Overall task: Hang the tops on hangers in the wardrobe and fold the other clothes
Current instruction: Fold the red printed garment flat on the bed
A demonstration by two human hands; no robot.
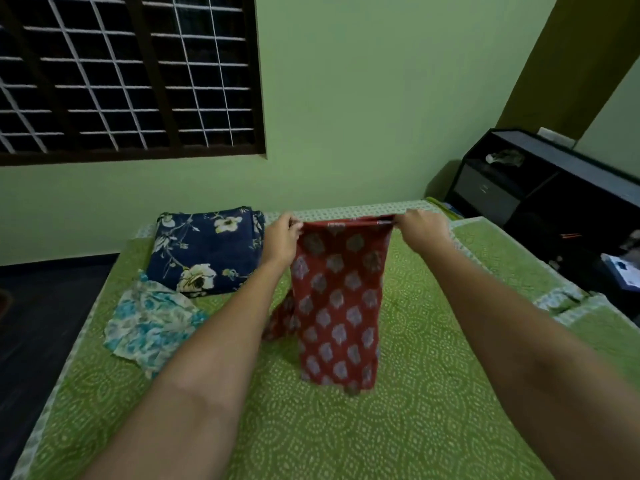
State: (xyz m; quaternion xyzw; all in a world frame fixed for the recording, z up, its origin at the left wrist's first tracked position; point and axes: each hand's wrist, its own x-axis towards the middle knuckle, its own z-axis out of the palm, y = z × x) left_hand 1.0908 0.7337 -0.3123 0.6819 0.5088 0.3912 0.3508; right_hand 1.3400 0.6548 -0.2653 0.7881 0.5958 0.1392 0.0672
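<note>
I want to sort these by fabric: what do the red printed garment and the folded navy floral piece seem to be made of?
The red printed garment, held up by the left hand and right hand, looks like thin matte woven cloth, perhaps cotton: it hangs limp with soft folds. The navy floral piece looks smoother, with a slight sheen, possibly rayon; uncertain.

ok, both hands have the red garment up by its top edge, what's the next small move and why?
Probably lower it flat onto the bedspread. The left hand and right hand pinch the red garment by its top corners, and its lower end already touches the bed, bunched.
</note>
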